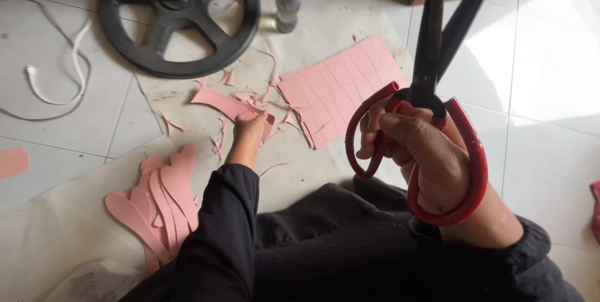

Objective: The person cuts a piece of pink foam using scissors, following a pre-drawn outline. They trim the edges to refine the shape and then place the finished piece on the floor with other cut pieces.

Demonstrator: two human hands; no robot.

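- You are sitting on the pale tiled floor [550, 152], with a sheet of beige paper [56, 227] spread over it and carrying most of the work.
- A black spoked wheel [178, 18] is lying at the top, well apart from your hands, with a white cord [78, 58] trailing to its left.
- You are holding the large red-handled scissors with long black blades [431, 114] upright in your right hand [431, 164]; its fingers [375, 143] are clenched through the loops. They look heavy and stiff, best gripped by the handles.
- The flat pink sheet marked with a grid [340, 89] is lying between your hands; it looks thin, light and floppy.
- A stack of pink cut-out shapes [159, 205] is lying beside your left sleeve.
- Your left hand [250, 133] is closing on a pink offcut [225, 105]; loose trimmings are cluttering the space around it.
- A small bottle with a purple cap [288, 3] is standing beside the wheel.
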